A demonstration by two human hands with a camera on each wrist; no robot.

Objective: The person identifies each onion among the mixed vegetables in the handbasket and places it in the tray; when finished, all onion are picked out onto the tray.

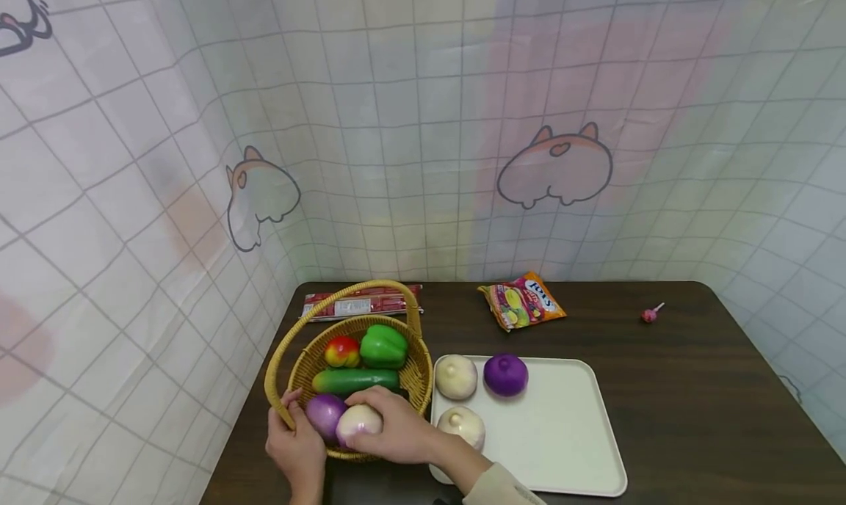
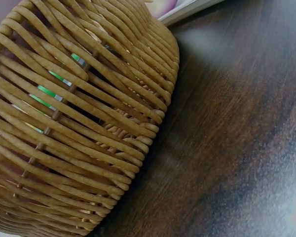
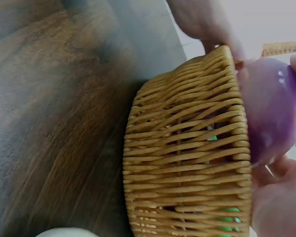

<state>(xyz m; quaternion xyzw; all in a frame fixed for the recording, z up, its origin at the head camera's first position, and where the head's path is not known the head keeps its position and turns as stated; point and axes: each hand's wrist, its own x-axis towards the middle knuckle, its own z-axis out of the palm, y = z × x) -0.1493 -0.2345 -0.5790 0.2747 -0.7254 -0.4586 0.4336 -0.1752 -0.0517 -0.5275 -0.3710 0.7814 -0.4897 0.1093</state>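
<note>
A round toy turnip (image 1: 360, 423), pale on top and purple lower down, is in my right hand (image 1: 393, 426), fingers curled about it at the near rim of the wicker basket (image 1: 423, 376). My left hand (image 1: 297, 442) grips the basket's left rim by the foot of its handle. Next to the held turnip, a purple round vegetable (image 1: 324, 415) lies in the basket. Behind it are a cucumber (image 1: 350, 380), a green bell pepper (image 1: 384, 346) and a red-yellow fruit (image 1: 342, 351). From the right wrist view, the held turnip's purple side (image 3: 271, 108) bulges over the rim.
Right of the basket lies a white tray (image 1: 562, 431) bearing two pale turnips (image 1: 456, 376) and a purple one (image 1: 505, 375). Farther back are a red packet (image 1: 360, 304) behind the basket, an orange candy bag (image 1: 523, 303) and a lollipop (image 1: 651, 314). Patterned cloth walls edge the dark table.
</note>
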